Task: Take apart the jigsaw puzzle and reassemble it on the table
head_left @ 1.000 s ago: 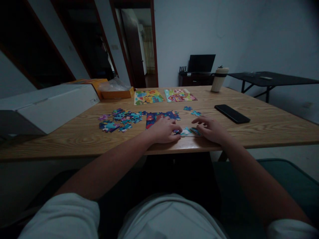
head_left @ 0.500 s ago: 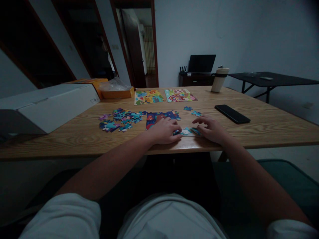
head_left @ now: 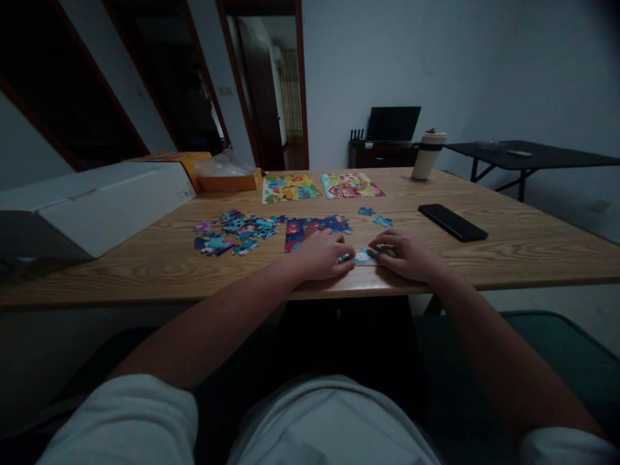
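A strip of joined jigsaw puzzle pieces (head_left: 362,257), pale blue and white, lies near the table's front edge between my hands. My left hand (head_left: 325,254) is closed around its left end, thumb and fingertips on the pieces. On the right end, my right hand (head_left: 403,253) grips with curled fingers, partly hiding the pieces. Behind my left hand lies a partly joined puzzle section (head_left: 306,228) in dark blue and red, its lower part covered by the hand. Two loose puzzle pieces, one darker blue (head_left: 367,211) and one light blue (head_left: 383,221), rest beyond my right hand.
A heap of loose puzzle pieces (head_left: 237,231) lies left of my hands. Two assembled puzzles, one yellow-green (head_left: 290,188) and one pink (head_left: 352,186), lie farther back. A white box (head_left: 111,206) and an orange tray (head_left: 230,182) stand left; a phone (head_left: 452,222) and a tumbler (head_left: 429,155) are right.
My right hand has shifted slightly left and its fingers have come down onto the strip's right end. My left hand stays almost where it was.
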Tool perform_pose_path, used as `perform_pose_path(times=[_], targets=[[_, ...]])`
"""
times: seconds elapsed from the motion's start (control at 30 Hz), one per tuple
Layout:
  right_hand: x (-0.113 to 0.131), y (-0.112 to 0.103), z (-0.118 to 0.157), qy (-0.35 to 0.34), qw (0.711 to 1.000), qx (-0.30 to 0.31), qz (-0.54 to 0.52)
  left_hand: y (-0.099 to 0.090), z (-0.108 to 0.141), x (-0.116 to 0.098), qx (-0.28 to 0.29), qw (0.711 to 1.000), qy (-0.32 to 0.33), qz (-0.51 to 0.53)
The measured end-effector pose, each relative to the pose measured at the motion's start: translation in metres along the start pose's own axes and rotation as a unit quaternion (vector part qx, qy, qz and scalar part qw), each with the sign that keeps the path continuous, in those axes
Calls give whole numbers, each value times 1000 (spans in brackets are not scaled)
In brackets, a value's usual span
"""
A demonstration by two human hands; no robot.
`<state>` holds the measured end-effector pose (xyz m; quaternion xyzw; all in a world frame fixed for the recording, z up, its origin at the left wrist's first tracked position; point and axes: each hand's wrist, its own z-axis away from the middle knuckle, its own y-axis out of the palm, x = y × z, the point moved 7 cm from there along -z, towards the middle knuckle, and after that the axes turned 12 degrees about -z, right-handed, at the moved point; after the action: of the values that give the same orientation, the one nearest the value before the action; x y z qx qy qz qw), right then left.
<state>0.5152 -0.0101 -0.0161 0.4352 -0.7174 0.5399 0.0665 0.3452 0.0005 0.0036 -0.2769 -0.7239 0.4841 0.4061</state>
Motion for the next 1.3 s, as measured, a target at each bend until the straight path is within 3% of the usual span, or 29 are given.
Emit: perform_pose_path(times=[0.2, 0.37, 0.5, 0.6, 0.7, 0.77, 0.87, 0.93, 1.03, 1.3], targets=[[-14, -12, 3, 64, 995, -82, -1, 3, -4, 0, 2, 1000, -7, 4], [-1, 4, 2, 5, 1000, 24, 4, 7, -9, -8, -4, 1000, -19, -18], [-4, 14, 3, 19, 997, 70, 0, 3, -10, -7, -6, 1000, -22, -13], [-6, 13, 4, 38, 997, 66, -12, -3, -4, 29, 15, 999, -41, 25], [-4, 11, 4, 43, 997, 56, -20, 1, 16, 105, 81, 987, -129, 55], [-3, 9, 3, 43, 997, 53, -20, 7, 41, 164, 111, 966, -225, 55], [-3, 9, 3, 43, 998, 52, -21, 28, 78, 216, 181, 935, -288, 99], [-4, 9, 4, 45, 997, 52, -19, 38, 93, 226, 197, 930, -285, 125], [-7, 10, 4, 45, 998, 51, -14, 42, 99, 224, 176, 932, -277, 155], [-4, 5, 2, 21, 999, 23, -35, 11, 78, 211, 70, 929, -295, 213]])
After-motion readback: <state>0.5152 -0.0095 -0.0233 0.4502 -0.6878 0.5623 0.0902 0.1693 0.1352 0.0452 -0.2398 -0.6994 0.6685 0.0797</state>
